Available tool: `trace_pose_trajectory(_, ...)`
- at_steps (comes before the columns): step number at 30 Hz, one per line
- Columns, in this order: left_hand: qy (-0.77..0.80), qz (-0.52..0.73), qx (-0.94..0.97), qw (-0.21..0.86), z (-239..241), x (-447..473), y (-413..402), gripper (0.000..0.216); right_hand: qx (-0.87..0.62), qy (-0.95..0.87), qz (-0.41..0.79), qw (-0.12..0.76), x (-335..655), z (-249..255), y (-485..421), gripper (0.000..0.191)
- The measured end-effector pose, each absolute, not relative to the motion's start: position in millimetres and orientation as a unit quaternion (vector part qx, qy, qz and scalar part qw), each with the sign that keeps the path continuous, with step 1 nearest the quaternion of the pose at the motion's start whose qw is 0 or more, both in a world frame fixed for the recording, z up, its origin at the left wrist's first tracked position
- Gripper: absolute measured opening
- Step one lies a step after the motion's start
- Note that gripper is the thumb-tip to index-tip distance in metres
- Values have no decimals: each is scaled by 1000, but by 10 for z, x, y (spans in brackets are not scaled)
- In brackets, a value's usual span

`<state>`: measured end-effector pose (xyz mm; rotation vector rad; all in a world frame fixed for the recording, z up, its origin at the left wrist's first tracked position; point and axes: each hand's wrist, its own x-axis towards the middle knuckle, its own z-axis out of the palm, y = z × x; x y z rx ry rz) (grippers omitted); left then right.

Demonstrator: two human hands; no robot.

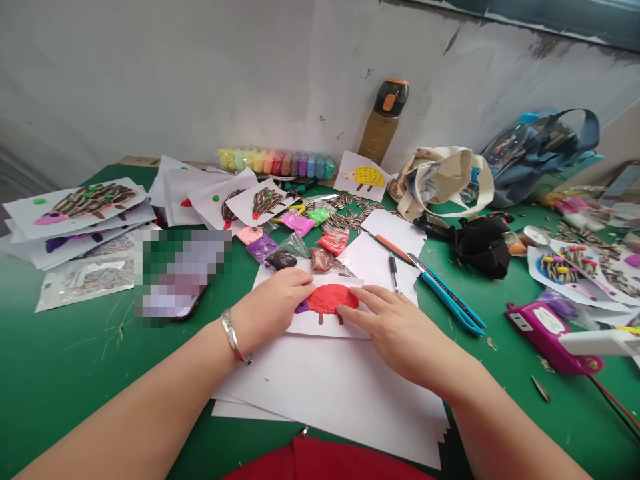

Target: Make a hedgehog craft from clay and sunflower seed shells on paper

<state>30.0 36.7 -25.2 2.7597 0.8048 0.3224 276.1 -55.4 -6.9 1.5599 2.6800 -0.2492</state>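
Note:
A flattened oval of red clay (333, 298) lies on a small white card (310, 328), with a purple clay piece (302, 307) at its left end and two brown clay legs below. My left hand (270, 303) rests on the card, its outstretched fingers at the clay's upper left edge. From the other side, my right hand (395, 323) reaches in with fingers apart, the tips touching the clay's right edge. Neither hand grips anything. Beneath the card are larger white sheets (345, 380). Just beyond it sit bags of brown clay (322, 259) and red clay (333, 241).
Finished hedgehog cards (85, 200) are stacked at left, near a blurred phone (183, 273). A blue utility knife (453, 300) and a pen (394, 272) lie to the right. Sunflower seeds (345, 212), a bottle (383, 123) and a cloth bag (445, 177) stand farther back. A magenta glue gun (550, 337) is at right.

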Motion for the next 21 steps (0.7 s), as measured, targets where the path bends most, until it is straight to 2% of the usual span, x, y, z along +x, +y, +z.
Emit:
trace_pose_trajectory(3, 271, 113, 948, 125, -258, 295, 361, 43, 504, 861, -73, 9, 2740, -75, -542, 76)
trace_pose_trajectory(8, 272, 107, 948, 127, -252, 306, 365, 44, 492, 867, -70, 16, 2696, -92, -529, 69)
trace_pose_trajectory(12, 271, 100, 946, 146, -239, 313, 369, 47, 504, 862, -50, 5, 2672, -119, -519, 77)
trace_pose_trajectory(21, 271, 103, 945, 149, -237, 308, 370, 47, 515, 856, -56, 7, 2679, -153, -516, 74)
